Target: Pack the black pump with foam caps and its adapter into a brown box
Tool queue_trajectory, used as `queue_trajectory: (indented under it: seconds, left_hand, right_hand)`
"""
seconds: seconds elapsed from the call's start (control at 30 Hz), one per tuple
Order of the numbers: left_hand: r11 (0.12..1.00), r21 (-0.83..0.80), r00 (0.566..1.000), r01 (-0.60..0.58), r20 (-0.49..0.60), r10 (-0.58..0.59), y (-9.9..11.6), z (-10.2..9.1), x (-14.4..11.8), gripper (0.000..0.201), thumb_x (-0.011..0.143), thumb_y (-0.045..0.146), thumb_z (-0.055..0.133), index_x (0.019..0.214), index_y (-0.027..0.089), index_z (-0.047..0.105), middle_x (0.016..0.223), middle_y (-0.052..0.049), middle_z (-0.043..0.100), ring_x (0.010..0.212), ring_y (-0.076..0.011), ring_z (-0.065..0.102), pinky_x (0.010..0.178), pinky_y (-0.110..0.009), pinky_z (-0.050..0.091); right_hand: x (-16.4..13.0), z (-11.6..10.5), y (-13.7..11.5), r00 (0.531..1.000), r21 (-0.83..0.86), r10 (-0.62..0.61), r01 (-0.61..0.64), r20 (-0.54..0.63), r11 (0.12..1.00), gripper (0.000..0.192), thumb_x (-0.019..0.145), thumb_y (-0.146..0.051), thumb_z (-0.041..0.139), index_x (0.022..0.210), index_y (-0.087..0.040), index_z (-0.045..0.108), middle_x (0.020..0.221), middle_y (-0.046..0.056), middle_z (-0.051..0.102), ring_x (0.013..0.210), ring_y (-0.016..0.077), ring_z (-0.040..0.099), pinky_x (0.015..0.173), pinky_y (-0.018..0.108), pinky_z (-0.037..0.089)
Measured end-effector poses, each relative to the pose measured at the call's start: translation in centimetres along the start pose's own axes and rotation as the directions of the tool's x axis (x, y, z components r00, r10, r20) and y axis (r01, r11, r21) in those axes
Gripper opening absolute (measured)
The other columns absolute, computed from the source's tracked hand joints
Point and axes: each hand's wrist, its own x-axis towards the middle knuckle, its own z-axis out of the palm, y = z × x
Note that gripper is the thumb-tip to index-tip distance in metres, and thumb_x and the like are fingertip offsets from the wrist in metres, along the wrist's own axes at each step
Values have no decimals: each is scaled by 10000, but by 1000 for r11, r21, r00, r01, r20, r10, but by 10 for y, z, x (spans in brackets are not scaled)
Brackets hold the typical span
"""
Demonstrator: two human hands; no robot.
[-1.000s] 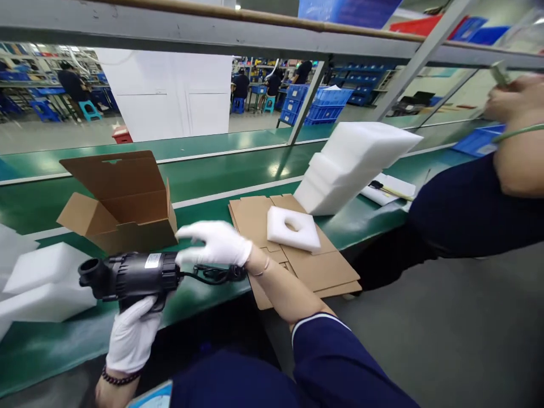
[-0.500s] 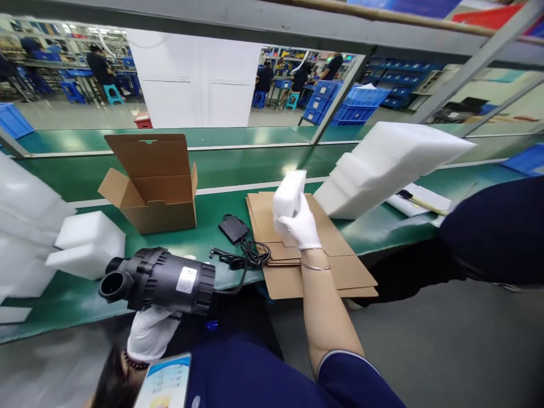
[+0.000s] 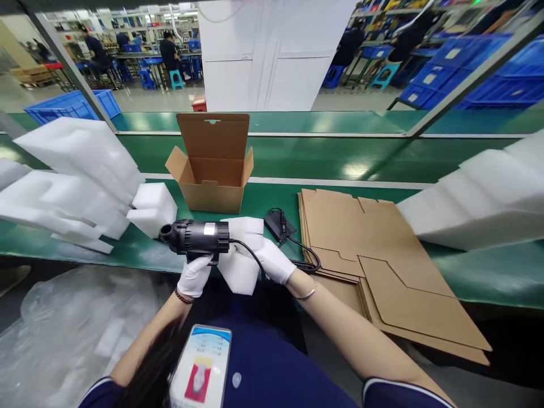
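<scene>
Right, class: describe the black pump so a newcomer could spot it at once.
Find the open cardboard box on the green workbench. Nearer the wearer, the left hand holds the black pump. Its cylindrical body with a white label sets it apart from the flat black power adapter.

Right hand [image 3: 272,262]: has moved from above the cardboard stack [image 3: 340,221] towards 9 o'clock. White foam block [image 3: 238,275]: lay on the stack a second ago, was raised over it half a second ago; now held at the 4 o'clock end of the pump [image 3: 199,236]. Black cord [image 3: 250,251]: now crosses in front of the block. View: swung towards 9 o'clock; blue crate [image 3: 38,116] at 10 o'clock shows more fully.
</scene>
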Motion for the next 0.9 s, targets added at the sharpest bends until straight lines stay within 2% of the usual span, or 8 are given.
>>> queue_trajectory:
  seconds: [0.13,0.27,0.33,0.5,0.6,0.7,0.8,0.9]
  left_hand:
    - [990,139,1000,29,-5,-28,-20,-22,10,663,431,168,1048,1049,278,834,986,22,829,835,-213,760,832,-357,660]
    - [952,307,998,-7,55,-10,-21,-31,27,742,449,227,1066,1142,244,802,1156,-30,815,1060,-268,755,1033,-439,629]
    - [926,377,997,-17,78,-13,-16,-34,39,764,452,256,1068,1164,217,795,1222,-67,801,1161,-311,733,1151,-509,565]
    - [890,455,986,21,140,-95,1,-37,56,780,453,306,1073,1169,178,792,1251,-126,792,1274,-402,693,1236,-625,470]
    - [880,474,976,-31,205,-75,8,-36,55,768,507,268,1058,1218,187,780,1395,-139,744,1419,-402,613,1298,-596,407]
    - [862,505,970,-45,229,-84,13,-33,54,737,528,257,1048,1211,184,779,1407,-145,736,1458,-409,586,1333,-588,361]
    - [848,530,963,-19,239,-127,18,-24,53,779,554,268,1049,1275,182,766,1414,-155,731,1422,-428,619,1316,-611,391]
    - [881,467,940,-69,325,-98,19,-9,51,742,652,275,1026,1338,209,749,1469,-151,696,1456,-417,592,1320,-552,410]
  right_hand:
    - [11,-7,4,970,252,213,-236,115,938,789,712,-634,990,1316,-173,777,1391,141,737,1321,336,701,1182,487,585]
    - [17,-21,-1,912,181,350,-389,215,903,690,869,-547,900,1431,-192,715,1397,120,735,1222,260,739,1008,376,665]
    - [18,-29,-10,872,68,411,-442,265,894,621,955,-522,806,1462,-183,691,1260,111,780,964,202,773,763,283,669]
    - [19,-50,-37,835,-265,404,-322,373,909,754,993,-608,699,1569,-135,587,607,-28,614,436,101,451,395,180,331]
    - [22,-58,-44,909,-418,281,-135,309,898,791,955,-651,738,1546,-146,596,981,78,779,712,157,663,604,247,543]
    - [27,-47,-45,988,-601,-103,150,112,785,737,952,-591,764,1548,-186,609,1510,151,644,1295,296,658,1090,456,576]
    - [31,-11,-45,850,-754,-520,393,79,527,618,1015,-549,711,1516,-191,652,1537,169,610,1404,334,579,1210,520,481]
    - [37,35,-45,720,-762,-597,592,354,262,416,1098,-465,625,1420,-220,720,1311,148,696,1126,266,677,1018,417,561]
